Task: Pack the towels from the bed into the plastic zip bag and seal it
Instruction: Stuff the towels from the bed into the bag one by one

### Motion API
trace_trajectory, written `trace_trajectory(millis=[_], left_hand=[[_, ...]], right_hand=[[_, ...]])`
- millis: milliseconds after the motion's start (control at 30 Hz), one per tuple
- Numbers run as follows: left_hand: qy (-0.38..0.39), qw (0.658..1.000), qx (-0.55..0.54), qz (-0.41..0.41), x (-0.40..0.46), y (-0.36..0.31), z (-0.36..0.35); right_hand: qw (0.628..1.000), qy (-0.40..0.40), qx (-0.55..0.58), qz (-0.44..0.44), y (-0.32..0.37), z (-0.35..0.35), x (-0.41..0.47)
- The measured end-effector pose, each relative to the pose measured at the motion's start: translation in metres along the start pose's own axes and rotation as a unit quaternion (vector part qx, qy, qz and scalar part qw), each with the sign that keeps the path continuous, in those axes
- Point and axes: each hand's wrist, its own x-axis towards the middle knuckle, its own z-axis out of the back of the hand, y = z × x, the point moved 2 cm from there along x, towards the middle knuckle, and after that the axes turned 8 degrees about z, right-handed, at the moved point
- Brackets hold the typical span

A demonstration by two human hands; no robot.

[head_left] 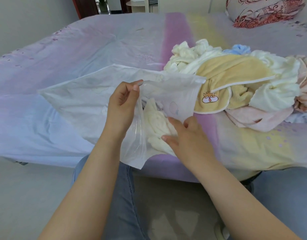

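A frosted plastic zip bag (76, 94) lies on the bed with its mouth open toward me. My left hand (122, 104) pinches the upper lip of the mouth and lifts it. A cream towel (158, 122) sits partly inside the opening. My right hand (187, 135) rests on that towel with its fingers straight, at the bag's mouth. To the right lies a pile of towels: a yellow one with a cartoon patch (223, 78), several white ones (187, 56), a pink one (258, 116) and a blue one (239, 49) at the back.
The bed (80, 45) has a pastel sheet in lilac, blue and yellow. A red floral pillow (265, 11) lies at the far right corner. My knees in jeans (125, 196) are below the bed edge, over a pale floor.
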Motion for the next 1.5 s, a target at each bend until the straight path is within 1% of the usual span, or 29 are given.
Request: trace_trajectory(millis=[33,100,133,200,233,300,367,433,500,600,633,700,767,800,833,900,933,1000,1100,1167,1200,1233,1267,1300,1333,1367,1400,1433,1500], left_hand=[[0.010,1.000,0.001,0.001,-0.001,-0.001,-0.002],[0.035,0.999,0.003,0.003,-0.003,-0.002,-0.007],[0.047,0.999,0.009,0.001,-0.005,-0.003,-0.010],[0.066,0.997,0.034,-0.010,-0.009,-0.002,-0.013],[0.071,0.996,0.043,-0.015,-0.012,-0.002,-0.015],[0.070,0.996,0.045,-0.009,-0.014,-0.003,-0.016],[0.051,0.998,0.025,0.003,-0.013,-0.005,-0.015],[0.029,1.000,0.001,0.006,-0.009,-0.009,-0.013],[0.013,1.000,-0.016,-0.002,-0.003,-0.011,-0.010],[0.005,0.999,-0.043,0.004,0.005,-0.007,-0.014],[0.004,0.999,-0.053,0.007,0.006,-0.004,-0.018],[-0.001,0.997,-0.071,0.014,0.009,0.001,-0.027],[-0.006,0.996,-0.086,0.018,0.010,0.005,-0.034],[-0.012,0.996,-0.091,0.019,0.011,0.006,-0.037],[-0.019,0.995,-0.095,0.017,0.012,0.006,-0.038],[-0.028,0.995,-0.098,0.012,0.011,0.005,-0.037],[-0.032,0.995,-0.099,0.011,0.011,0.004,-0.036],[-0.040,0.994,-0.105,0.012,0.009,0.005,-0.033],[-0.054,0.993,-0.108,0.018,0.007,0.005,-0.030],[-0.061,0.992,-0.107,0.021,0.005,0.004,-0.026],[-0.060,0.992,-0.106,0.023,0.006,0.005,-0.026],[-0.058,0.992,-0.107,0.026,0.005,0.006,-0.027],[-0.057,0.992,-0.108,0.029,0.005,0.007,-0.029],[-0.057,0.992,-0.109,0.031,0.004,0.008,-0.030],[-0.057,0.992,-0.111,0.031,0.004,0.008,-0.032],[-0.058,0.991,-0.113,0.032,0.004,0.009,-0.033],[-0.060,0.991,-0.115,0.034,0.004,0.010,-0.033],[-0.063,0.991,-0.117,0.037,0.004,0.010,-0.034],[-0.071,0.989,-0.122,0.038,0.004,0.010,-0.037]], right_hand=[[0.998,0.050,0.022,-0.024,-0.002,-0.001,0.000],[0.987,0.152,0.019,-0.044,-0.004,-0.008,0.006],[0.985,0.163,0.006,-0.048,-0.002,-0.010,0.011],[0.989,0.142,-0.014,-0.037,0.006,-0.012,0.029],[0.990,0.137,-0.002,-0.029,0.012,-0.016,0.042],[0.989,0.124,0.076,-0.014,0.023,-0.030,0.079],[0.973,0.147,0.180,0.013,0.031,-0.044,0.107],[0.960,0.176,0.208,0.070,0.026,-0.060,0.113],[0.958,0.170,0.199,0.114,0.029,-0.045,0.085],[0.954,0.095,0.257,0.120,0.004,-0.025,0.044],[0.956,0.044,0.268,0.110,-0.007,-0.018,0.034],[0.959,-0.071,0.269,0.058,-0.032,-0.003,0.025],[0.955,-0.173,0.241,0.007,-0.062,0.008,0.029],[0.957,-0.216,0.193,0.000,-0.076,0.017,0.035],[0.961,-0.252,0.117,0.005,-0.088,0.028,0.044],[0.956,-0.285,-0.064,0.002,-0.111,0.050,0.070],[0.955,-0.264,-0.132,-0.025,-0.121,0.061,0.084],[0.961,-0.180,-0.187,-0.092,-0.138,0.081,0.113],[0.966,-0.056,-0.188,-0.167,-0.164,0.092,0.144],[0.973,0.007,-0.162,-0.165,-0.174,0.082,0.153],[0.980,-0.003,-0.128,-0.150,-0.178,0.075,0.151],[0.988,-0.046,-0.077,-0.128,-0.179,0.069,0.145],[0.986,-0.126,0.000,-0.109,-0.176,0.068,0.135],[0.966,-0.224,0.085,-0.093,-0.171,0.071,0.121],[0.936,-0.306,0.156,-0.071,-0.161,0.075,0.107],[0.906,-0.368,0.207,-0.042,-0.148,0.079,0.091],[0.886,-0.405,0.228,-0.009,-0.130,0.081,0.075],[0.879,-0.416,0.231,0.022,-0.111,0.080,0.058],[0.886,-0.391,0.238,0.077,-0.077,0.067,0.022]])
